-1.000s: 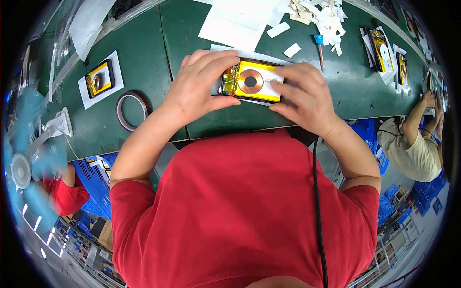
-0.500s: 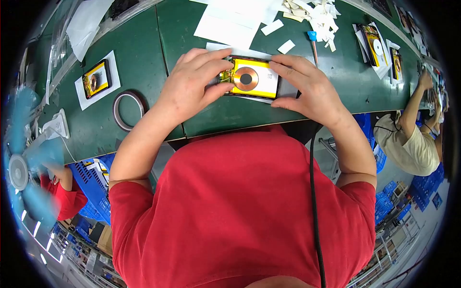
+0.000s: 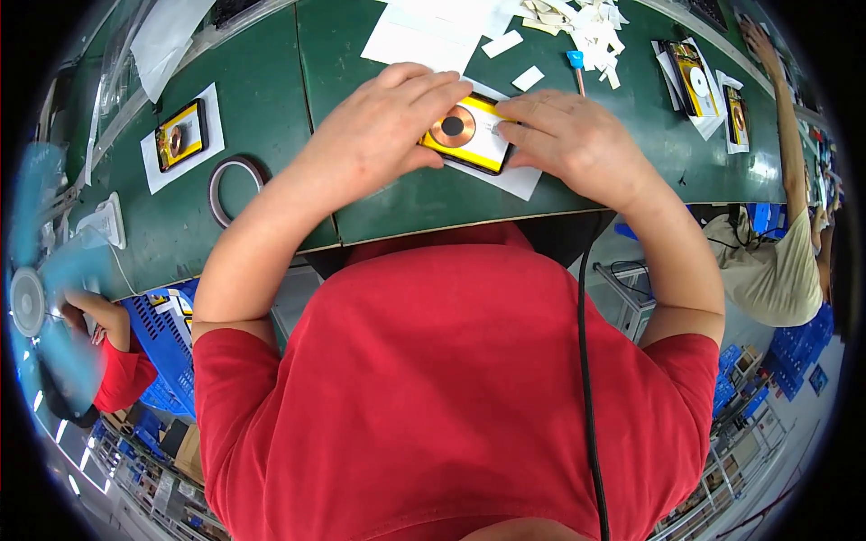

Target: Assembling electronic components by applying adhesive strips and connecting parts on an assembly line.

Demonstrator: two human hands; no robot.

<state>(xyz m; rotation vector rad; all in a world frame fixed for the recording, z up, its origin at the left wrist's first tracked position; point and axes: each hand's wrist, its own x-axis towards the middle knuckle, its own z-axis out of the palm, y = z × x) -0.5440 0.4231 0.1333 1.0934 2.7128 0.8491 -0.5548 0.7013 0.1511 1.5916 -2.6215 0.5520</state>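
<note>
An open power bank [image 3: 476, 142] lies tilted on white paper [image 3: 518, 183], its right end nearer to me. Inside its black frame are a white battery with yellow edges and a round copper coil [image 3: 453, 126]. My left hand [image 3: 390, 117] is closed over the left end, the fingers across its far corner and the thumb by the near edge, hiding that end. My right hand [image 3: 570, 135] holds the right end, fingertips on the battery's far side and thumb at the end.
A similar open unit [image 3: 182, 137] and a tape roll [image 3: 216, 194] are left on the green table [image 3: 397, 212]. More units [image 3: 693, 79] lie far right. Beyond my hands are paper sheets [image 3: 419, 38], white strips [image 3: 591, 41] and a blue-tipped tool [image 3: 576, 61]. A fan [image 3: 27, 302] spins at left; co-workers sit on both sides.
The power bank has turned clockwise, its right end swinging toward me. My left hand has slid up and over its left end. At right, the co-worker's arm now stretches farther forward.
</note>
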